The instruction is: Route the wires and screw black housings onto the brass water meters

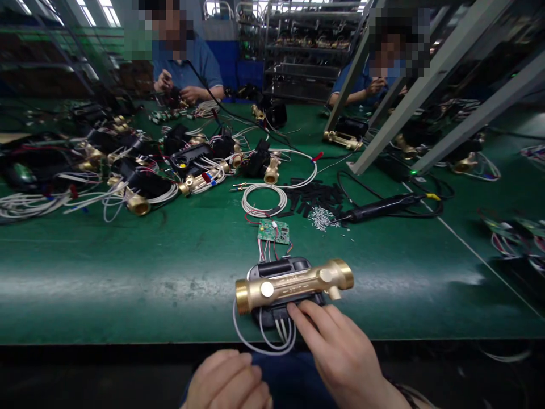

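A brass pipe fitting (293, 287) lies across a black plastic housing (276, 267) near the table's front edge. White wires (259, 341) loop out below it, and thin coloured wires run up to a small green circuit board (273, 232). My right hand (340, 355) reaches in from below, fingers stretched out, the fingertips touching the housing just under the brass body. My left hand (227, 380) rests below the table edge, its fingers curled into a loose fist with nothing visible in it.
The green table (128, 272) holds a black electric screwdriver (378, 209), a heap of small screws (322, 218), black strips (319, 196), a coiled white cable (264, 199) and several brass assemblies (136, 187) at left. Two people work at the far side. A grey metal frame (404, 96) stands at right.
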### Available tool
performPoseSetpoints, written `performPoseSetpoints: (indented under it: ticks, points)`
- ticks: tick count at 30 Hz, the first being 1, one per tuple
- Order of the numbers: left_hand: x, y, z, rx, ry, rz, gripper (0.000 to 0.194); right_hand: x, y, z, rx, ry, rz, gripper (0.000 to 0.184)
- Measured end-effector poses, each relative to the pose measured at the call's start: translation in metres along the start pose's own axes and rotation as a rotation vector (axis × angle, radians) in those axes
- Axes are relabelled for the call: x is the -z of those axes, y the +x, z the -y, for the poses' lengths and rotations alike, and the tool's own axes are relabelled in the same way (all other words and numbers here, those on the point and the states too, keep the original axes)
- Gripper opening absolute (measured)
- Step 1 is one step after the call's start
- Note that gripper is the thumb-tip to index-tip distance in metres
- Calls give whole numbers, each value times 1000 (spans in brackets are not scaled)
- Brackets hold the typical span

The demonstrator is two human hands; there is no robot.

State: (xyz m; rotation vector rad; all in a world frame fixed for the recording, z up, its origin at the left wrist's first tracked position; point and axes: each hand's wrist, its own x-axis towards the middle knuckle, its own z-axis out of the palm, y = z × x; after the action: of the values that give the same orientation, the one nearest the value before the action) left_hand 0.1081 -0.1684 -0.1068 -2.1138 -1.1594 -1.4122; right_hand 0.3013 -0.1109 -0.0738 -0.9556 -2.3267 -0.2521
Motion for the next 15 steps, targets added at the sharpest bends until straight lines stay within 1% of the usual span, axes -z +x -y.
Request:
performPoseSetpoints:
  ticks: [1, 2, 4, 6, 8, 10, 13, 15]
  points:
    - [-6, 4, -2, -58, -17, 6, 18, 1, 2, -1, 5, 7, -1, 50]
    - [-13, 9, -4, -89, -31, 53, 19, 1, 3, -1, 9, 12, -5, 49]
    - [-28, 17, -4, -86, -39, 162, 23, 2, 5, -2, 9, 28, -12, 48]
    - [-40, 19, -3, -52, -16, 204, 24, 1, 4, -2, -8, 71, -27, 47]
    - [-46, 16, -2, -47, 5, 191, 23, -1, 3, -2, -34, 129, -61, 43]
    - [-47, 9, -3, -42, 22, 168, 23, -5, 2, -3, -56, 164, -94, 39]
    - [-46, -1, -2, 24, 63, 136, 25, -10, 1, -5, -61, 180, -104, 41]
    - [-45, -6, 1, 38, 112, 142, 25, -7, 3, -8, -54, 199, -105, 41]
